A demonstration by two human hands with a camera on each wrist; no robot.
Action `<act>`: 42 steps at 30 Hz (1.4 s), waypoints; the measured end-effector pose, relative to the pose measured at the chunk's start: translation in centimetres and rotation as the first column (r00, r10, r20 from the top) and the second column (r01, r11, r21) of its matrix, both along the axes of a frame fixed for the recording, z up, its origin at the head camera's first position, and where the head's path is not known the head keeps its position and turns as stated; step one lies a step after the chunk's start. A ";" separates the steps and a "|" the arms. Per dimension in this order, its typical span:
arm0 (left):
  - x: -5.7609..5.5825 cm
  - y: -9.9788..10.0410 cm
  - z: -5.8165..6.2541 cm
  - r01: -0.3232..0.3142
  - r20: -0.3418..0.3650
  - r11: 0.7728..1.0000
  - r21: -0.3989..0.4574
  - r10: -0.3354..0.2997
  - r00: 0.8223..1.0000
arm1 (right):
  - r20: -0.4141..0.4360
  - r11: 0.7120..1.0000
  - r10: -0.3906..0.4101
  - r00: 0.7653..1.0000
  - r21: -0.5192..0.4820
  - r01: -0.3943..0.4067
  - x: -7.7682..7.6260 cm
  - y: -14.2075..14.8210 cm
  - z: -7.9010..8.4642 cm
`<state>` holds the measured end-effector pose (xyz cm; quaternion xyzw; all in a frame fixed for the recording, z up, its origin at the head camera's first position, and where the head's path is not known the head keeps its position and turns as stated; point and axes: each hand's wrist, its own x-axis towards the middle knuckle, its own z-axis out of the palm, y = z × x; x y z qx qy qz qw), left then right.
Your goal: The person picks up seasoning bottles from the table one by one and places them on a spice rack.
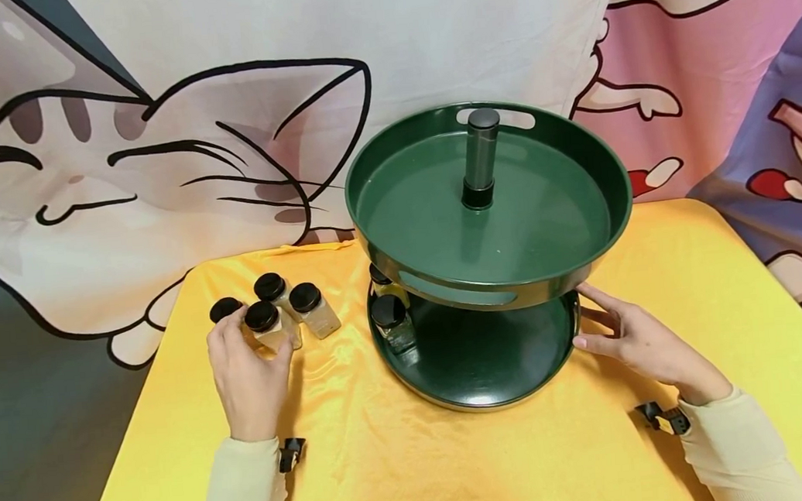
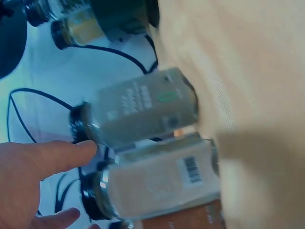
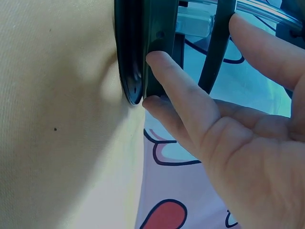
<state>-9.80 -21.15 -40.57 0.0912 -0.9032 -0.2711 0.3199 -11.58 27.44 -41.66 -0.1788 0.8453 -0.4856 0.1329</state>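
Note:
My left hand (image 1: 248,385) reaches over a group of square spice jars with black lids, thumb and fingers spread around the nearest jar (image 1: 270,326). In the left wrist view, the thumb (image 2: 71,153) is right by the lids, and a jar with a barcode label (image 2: 162,183) stands beside another labelled jar (image 2: 143,107). My right hand (image 1: 648,342) rests its fingertips against the right side of the lower green tray (image 1: 481,396). Its fingers (image 3: 186,90) lie fairly straight along the tray wall in the right wrist view. Two jars, one being this dark one (image 1: 392,325), stand at the lower tray's left.
The upper green tray (image 1: 492,252), with handle slots and a central post (image 1: 481,159), overhangs the lower one. More jars, such as this one (image 1: 314,311), stand on the yellow cloth (image 1: 416,467) at left. A printed cat curtain (image 1: 158,166) hangs behind the table.

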 end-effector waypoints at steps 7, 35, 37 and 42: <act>-0.4 -0.5 -1.1 -0.022 0.067 0.999 0.035 0.020 0.998 | 0.023 1.000 0.001 1.000 -0.017 -0.001 0.0 -0.1 0.1; -1.3 -0.3 -1.5 -0.163 0.148 0.986 0.047 0.154 0.977 | 0.113 0.993 0.019 0.993 -0.116 -0.005 -0.2 -0.4 0.0; -1.3 -0.3 -1.5 -0.156 0.150 0.986 0.053 0.147 0.978 | 0.108 0.994 0.025 0.994 -0.110 -0.013 -0.3 -0.4 0.0; -1.1 -0.4 -1.5 -0.126 0.151 0.991 0.041 0.119 0.981 | 0.046 0.998 0.039 0.998 -0.044 -0.037 -0.4 -0.6 0.3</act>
